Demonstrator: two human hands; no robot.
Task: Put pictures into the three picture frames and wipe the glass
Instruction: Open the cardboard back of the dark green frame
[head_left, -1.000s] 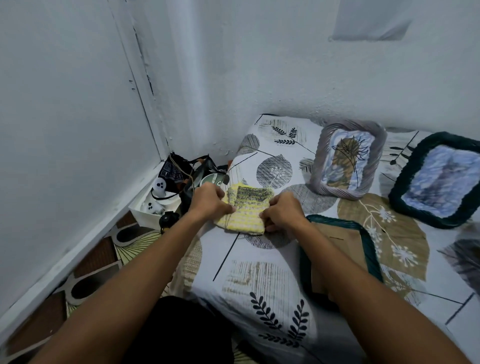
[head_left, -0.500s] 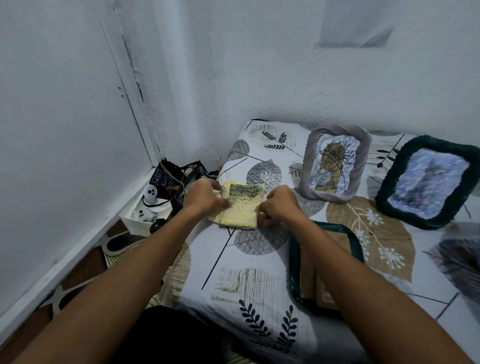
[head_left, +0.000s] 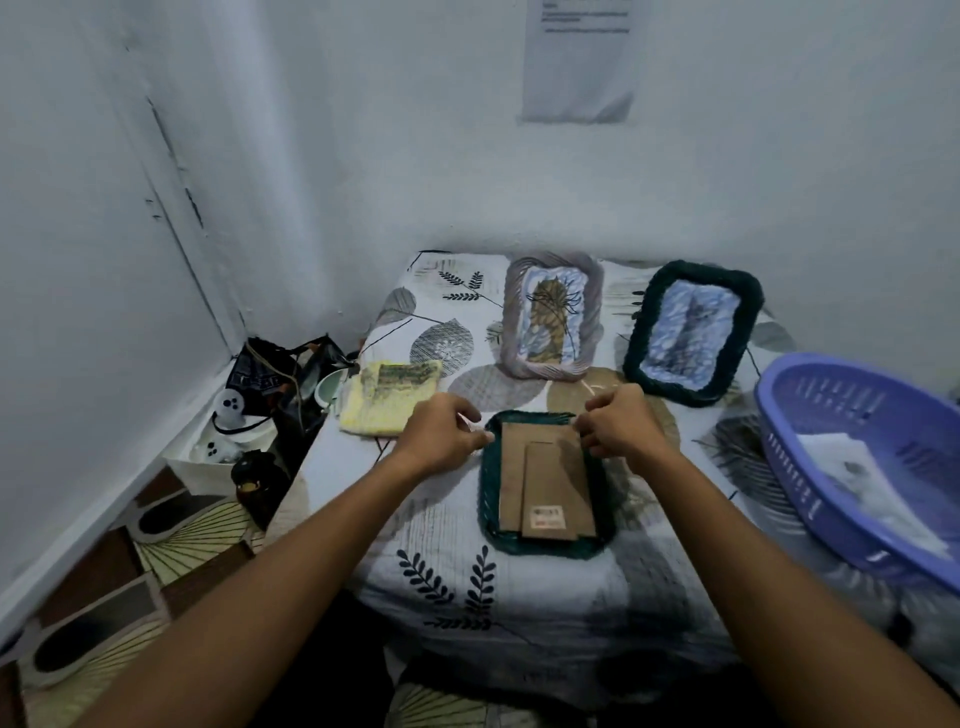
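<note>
Your left hand hangs at the top left corner of the dark green frame, fingers loosely curled; I cannot tell whether they touch it. Your right hand is at the frame's top right corner with fingers curled, and I cannot tell whether it has hold of the edge. That frame lies face down on the leaf-print bed sheet, its brown cardboard back and stand facing up. The yellow cloth lies folded just left of your left hand. Farther back, the pale woven frame and a second dark green frame lie face up with pictures in them. A purple basket with white material inside sits at the right.
</note>
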